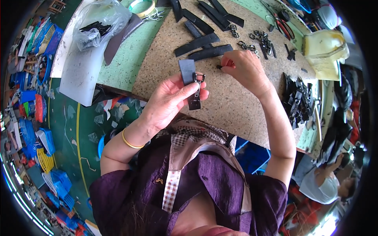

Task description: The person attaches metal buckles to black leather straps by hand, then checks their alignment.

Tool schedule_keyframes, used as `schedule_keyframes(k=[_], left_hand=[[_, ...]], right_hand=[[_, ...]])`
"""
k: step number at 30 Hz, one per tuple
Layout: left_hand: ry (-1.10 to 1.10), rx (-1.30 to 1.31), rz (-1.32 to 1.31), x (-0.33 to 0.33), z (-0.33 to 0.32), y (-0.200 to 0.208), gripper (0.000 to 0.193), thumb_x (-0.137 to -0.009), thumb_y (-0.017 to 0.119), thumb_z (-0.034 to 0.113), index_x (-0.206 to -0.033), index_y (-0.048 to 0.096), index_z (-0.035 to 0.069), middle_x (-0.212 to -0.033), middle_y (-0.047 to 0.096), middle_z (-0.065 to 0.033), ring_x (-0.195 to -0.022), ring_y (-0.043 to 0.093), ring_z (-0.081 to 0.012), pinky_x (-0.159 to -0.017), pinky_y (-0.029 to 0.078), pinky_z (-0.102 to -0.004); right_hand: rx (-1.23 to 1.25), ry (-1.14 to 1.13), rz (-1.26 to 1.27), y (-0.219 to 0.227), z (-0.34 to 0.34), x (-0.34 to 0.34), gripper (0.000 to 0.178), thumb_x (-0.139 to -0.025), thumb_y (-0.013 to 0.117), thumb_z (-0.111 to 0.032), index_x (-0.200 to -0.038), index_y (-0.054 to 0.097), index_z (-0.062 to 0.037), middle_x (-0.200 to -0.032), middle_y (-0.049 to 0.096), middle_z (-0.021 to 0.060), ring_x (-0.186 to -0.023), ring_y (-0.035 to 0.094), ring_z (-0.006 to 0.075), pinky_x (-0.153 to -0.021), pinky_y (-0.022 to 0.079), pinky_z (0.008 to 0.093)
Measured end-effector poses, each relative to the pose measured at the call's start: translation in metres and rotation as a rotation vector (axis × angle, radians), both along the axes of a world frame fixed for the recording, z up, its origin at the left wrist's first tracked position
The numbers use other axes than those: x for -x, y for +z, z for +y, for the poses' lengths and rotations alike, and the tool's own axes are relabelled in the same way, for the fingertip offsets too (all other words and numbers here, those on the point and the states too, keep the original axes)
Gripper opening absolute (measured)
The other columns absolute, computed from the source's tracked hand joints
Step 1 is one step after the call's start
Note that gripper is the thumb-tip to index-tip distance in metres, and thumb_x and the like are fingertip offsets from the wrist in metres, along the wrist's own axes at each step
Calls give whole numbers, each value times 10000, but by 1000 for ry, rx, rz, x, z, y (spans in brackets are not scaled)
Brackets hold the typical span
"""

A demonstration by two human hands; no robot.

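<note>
My left hand [175, 90] is closed on a flat black strap [187, 70] with a dark metal buckle [199, 77], the thumb pressing just below the buckle. The strap stands nearly upright over the near part of the board. To its right my right hand [246, 69] is closed in a pinch above the board, and a tiny dark piece [219, 67] shows at the fingertips; its kind is too small to make out. Just beyond both hands lie several loose black straps [197, 44]. A few loose buckles [246, 46] lie past the right hand's knuckles.
A speckled board [157, 67] covers much of the green table [136, 45]. At the right lies a pile of buckled black pieces [297, 100]. A plastic bag [96, 29] is at the far left, red-handled pliers [284, 29] at the far right. Another person [323, 183] sits at right.
</note>
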State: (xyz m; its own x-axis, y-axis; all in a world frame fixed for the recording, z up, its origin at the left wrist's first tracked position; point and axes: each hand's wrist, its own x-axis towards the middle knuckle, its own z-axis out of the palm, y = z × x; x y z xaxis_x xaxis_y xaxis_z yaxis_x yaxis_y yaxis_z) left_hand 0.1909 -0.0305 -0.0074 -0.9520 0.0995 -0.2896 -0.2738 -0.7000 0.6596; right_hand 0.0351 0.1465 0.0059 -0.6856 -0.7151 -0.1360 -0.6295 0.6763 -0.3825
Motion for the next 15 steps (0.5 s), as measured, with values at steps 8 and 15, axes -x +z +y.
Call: schedule_keyframes(k=[8,15], left_hand=[[27,120,36,7,14,-13,141,-876,629,69,-1009,604,27,-916,649,-55,-851,641,-147,-785,517,-275],[23,215,160,9,38,-11,190,-817,668,-27,-994,602,-8,-944,649,-58,-885,614,-101,-817,510,-237]], right_hand=[[629,-170,-19,3,13,-64,85,-775,662,-10,-858,646,-18,-810,668,91,-747,670,193,-628,530,286],[873,-138,237,5,32,-115,222,-695,719,30,-890,647,-47,-911,669,76,-767,668,201,-604,536,279]])
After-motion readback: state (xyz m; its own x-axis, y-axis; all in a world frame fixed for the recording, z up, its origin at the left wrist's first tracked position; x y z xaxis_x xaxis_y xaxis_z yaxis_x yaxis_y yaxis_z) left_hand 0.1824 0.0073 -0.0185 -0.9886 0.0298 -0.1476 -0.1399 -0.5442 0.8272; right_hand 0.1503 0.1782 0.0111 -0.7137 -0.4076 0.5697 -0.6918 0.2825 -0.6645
